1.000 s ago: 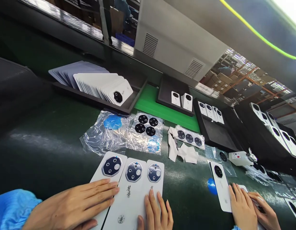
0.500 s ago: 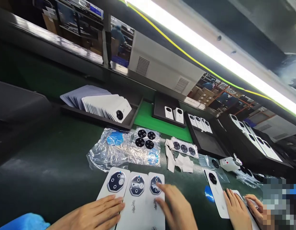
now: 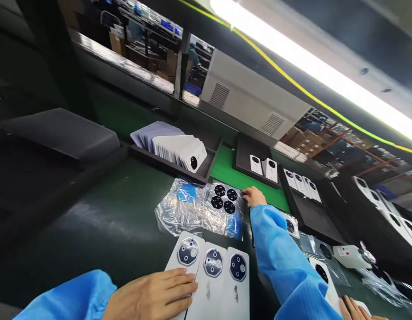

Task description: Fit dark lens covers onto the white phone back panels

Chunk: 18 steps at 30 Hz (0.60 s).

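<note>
Three white phone back panels lie side by side before me: a left panel (image 3: 183, 268), a middle panel (image 3: 222, 306) and a right panel (image 3: 243, 306). Each carries a dark octagonal camera plate with round holes. Small blue tabs show on the left and middle plates, none on the right one. My left hand (image 3: 155, 293) rests across the left panel, fingers stretched out together. Stretched forward, my right hand (image 3: 254, 196) is by the right edge of a clear plastic bag (image 3: 189, 218) bearing several black plates (image 3: 229, 206). Its fingers are curled together; what they hold, if anything, is hidden.
A black tray (image 3: 166, 163) holds fanned white panels (image 3: 181, 149). More trays with panels stand back right, beside a green mat (image 3: 222, 163). A white bottle (image 3: 348, 257) is at the right. A co-worker's hand (image 3: 356, 309) touches panels at the lower right edge.
My right hand has left the right panel and reached forward to the bag's edge. The right plate's blue tab is gone from sight. My left hand stays on the left panel; the view has swung left.
</note>
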Each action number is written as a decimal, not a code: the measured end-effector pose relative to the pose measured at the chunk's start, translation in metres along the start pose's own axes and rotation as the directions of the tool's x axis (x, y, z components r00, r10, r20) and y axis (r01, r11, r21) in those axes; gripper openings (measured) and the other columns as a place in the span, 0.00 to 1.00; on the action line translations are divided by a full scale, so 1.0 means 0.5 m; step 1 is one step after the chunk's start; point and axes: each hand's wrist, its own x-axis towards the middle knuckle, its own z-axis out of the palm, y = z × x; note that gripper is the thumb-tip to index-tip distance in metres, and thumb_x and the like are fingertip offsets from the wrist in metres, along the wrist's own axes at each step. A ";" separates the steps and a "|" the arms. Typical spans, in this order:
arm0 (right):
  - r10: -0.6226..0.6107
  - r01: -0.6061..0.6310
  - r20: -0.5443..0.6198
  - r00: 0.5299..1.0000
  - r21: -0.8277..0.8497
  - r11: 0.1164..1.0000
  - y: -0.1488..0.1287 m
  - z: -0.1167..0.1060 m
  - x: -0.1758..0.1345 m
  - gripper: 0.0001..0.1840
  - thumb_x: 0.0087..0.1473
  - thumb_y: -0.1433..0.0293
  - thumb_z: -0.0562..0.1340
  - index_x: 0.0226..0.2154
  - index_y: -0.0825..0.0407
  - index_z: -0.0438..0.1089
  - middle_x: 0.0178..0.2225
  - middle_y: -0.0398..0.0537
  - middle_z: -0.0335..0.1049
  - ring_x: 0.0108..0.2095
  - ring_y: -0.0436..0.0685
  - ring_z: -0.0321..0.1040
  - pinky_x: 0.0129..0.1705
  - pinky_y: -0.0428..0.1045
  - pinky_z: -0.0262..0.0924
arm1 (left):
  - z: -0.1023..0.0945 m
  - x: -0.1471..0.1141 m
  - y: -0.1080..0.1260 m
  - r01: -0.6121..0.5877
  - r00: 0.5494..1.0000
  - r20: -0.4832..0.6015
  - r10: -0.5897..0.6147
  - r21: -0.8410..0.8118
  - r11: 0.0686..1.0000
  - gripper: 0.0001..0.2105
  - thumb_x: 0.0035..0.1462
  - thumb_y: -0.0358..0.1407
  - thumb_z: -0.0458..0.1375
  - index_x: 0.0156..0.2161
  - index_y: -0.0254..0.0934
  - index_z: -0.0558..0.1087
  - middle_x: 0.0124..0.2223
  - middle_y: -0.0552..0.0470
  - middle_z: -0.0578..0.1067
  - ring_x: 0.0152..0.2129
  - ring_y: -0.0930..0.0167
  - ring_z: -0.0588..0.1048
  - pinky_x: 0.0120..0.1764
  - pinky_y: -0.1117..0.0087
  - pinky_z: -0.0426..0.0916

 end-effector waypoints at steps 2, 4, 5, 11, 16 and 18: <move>0.020 -0.020 0.016 1.000 0.004 1.000 -0.001 0.006 0.014 0.11 0.61 0.66 0.60 0.45 0.53 0.69 0.47 0.49 0.69 0.45 0.56 0.69 0.46 0.56 0.67 | 0.003 0.003 0.003 0.022 1.000 -0.013 -0.022 -0.011 1.000 0.18 0.66 0.35 0.44 0.53 0.27 0.68 0.55 0.40 0.73 0.56 0.65 0.68 0.62 0.66 0.58; 0.054 -0.055 0.031 0.998 0.014 0.998 0.001 0.008 0.021 0.11 0.61 0.66 0.60 0.45 0.54 0.69 0.46 0.49 0.70 0.44 0.55 0.70 0.45 0.56 0.68 | 0.012 0.004 0.005 0.040 0.997 -0.068 -0.041 -0.016 0.999 0.19 0.67 0.34 0.41 0.51 0.27 0.70 0.54 0.41 0.74 0.55 0.65 0.69 0.61 0.65 0.58; 0.076 -0.076 0.035 0.997 0.019 0.997 0.002 0.009 0.023 0.11 0.61 0.66 0.60 0.45 0.54 0.69 0.46 0.49 0.70 0.43 0.55 0.70 0.45 0.55 0.68 | 0.017 0.003 0.005 0.047 0.995 -0.089 -0.049 -0.017 0.999 0.19 0.66 0.33 0.40 0.50 0.27 0.70 0.53 0.41 0.75 0.55 0.65 0.69 0.61 0.65 0.58; 0.185 -0.185 -0.002 0.983 0.081 0.979 -0.002 0.022 0.012 0.12 0.60 0.66 0.60 0.45 0.54 0.68 0.45 0.49 0.70 0.42 0.55 0.70 0.44 0.55 0.68 | 0.017 -0.004 0.004 0.054 0.998 -0.019 -0.054 -0.017 0.998 0.15 0.65 0.33 0.47 0.51 0.27 0.70 0.55 0.43 0.73 0.57 0.66 0.66 0.62 0.65 0.58; 0.249 -0.228 -0.060 0.967 0.241 0.943 -0.005 0.024 -0.005 0.10 0.60 0.66 0.60 0.41 0.55 0.69 0.40 0.47 0.71 0.37 0.52 0.71 0.39 0.52 0.69 | 0.009 -0.006 0.005 0.064 0.998 0.022 -0.063 -0.047 0.997 0.16 0.64 0.33 0.47 0.52 0.27 0.68 0.56 0.42 0.72 0.58 0.65 0.65 0.62 0.64 0.57; 0.282 -0.230 -0.113 0.953 0.337 0.913 -0.004 0.009 -0.015 0.09 0.60 0.66 0.60 0.37 0.56 0.69 0.34 0.44 0.71 0.32 0.50 0.70 0.36 0.50 0.68 | 0.012 -0.006 0.007 0.074 0.997 0.027 -0.073 -0.053 0.996 0.16 0.63 0.32 0.48 0.52 0.27 0.67 0.56 0.42 0.72 0.57 0.65 0.66 0.62 0.64 0.58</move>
